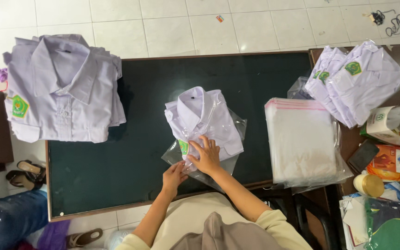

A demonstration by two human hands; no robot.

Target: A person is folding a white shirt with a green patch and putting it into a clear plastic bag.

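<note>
At the middle of the dark green table, a folded white shirt lies half inside a clear plastic bag; the right hand presses flat on it with fingers spread beside its green badge, while the left hand pinches the bag's near edge. A stack of clear bags sits to the right, bagged shirts beyond it, and unbagged shirts overhang the far left corner, leaving bare tabletop between
</note>
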